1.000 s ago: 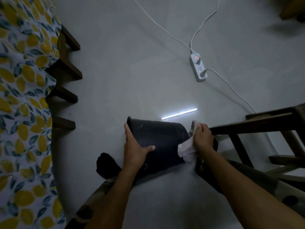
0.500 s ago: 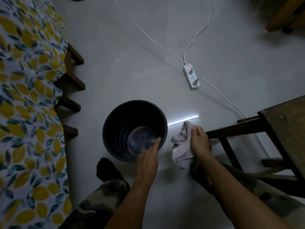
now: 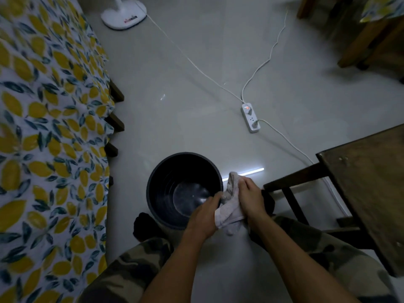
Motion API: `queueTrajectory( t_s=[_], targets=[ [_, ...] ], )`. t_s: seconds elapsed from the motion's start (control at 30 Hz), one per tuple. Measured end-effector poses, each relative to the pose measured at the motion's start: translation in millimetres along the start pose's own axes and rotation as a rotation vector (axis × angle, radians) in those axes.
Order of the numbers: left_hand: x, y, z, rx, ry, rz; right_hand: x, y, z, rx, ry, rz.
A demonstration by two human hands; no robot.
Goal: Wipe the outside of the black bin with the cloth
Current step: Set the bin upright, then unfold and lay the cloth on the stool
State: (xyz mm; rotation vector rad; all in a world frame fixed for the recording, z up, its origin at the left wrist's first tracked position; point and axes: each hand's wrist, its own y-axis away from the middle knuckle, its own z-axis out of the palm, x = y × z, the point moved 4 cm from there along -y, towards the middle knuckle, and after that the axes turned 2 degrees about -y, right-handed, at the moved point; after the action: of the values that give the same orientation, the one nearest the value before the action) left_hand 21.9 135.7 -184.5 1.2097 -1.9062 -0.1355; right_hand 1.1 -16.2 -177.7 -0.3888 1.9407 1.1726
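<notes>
Right hand (image 3: 251, 197) closed over the cloth (image 3: 229, 211), gripping its upper fold. Left hand (image 3: 205, 217) also grips the cloth, pinching its lower edge from the left, fingers against the bin's near-right rim. The bin (image 3: 161, 171) stands upright on the floor (image 3: 196, 95), mouth open upward, just left of both hands and touching the cloth. A wooden table (image 3: 367, 189) lies right of the right hand. A power strip (image 3: 251, 118) sits well beyond the hands; patterned fabric (image 3: 43, 127) hangs far left.
</notes>
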Motion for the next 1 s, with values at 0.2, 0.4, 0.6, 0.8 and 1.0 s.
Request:
queueTrajectory(
  t_s=[0.2, 0.4, 0.6, 0.8, 1.0],
  targets=[
    [53.7, 38.8, -52.2, -0.168, 0.22, 0.107, -49.9, 48.8, -14.3, -0.065, -0.133, -0.053],
    [97.4, 87.4, -115.8, -0.062, 0.432, 0.214, -98.9, 109.2, -33.9, -0.313, -0.31, -0.089],
    [162.0, 161.4, -165.1, 0.111, 0.674, 0.285, -145.7, 183.8, -62.6, -0.509, -0.288, -0.25],
    [197.8, 196.3, -194.4, 0.25, 0.593, 0.28, -168.9, 230.4, -101.7, -0.533, -0.191, -0.409],
    [230.3, 221.4, -206.1, 0.348, 0.606, 0.312, -187.8, 262.6, -128.0, -0.341, -0.004, -0.558]
  ],
)
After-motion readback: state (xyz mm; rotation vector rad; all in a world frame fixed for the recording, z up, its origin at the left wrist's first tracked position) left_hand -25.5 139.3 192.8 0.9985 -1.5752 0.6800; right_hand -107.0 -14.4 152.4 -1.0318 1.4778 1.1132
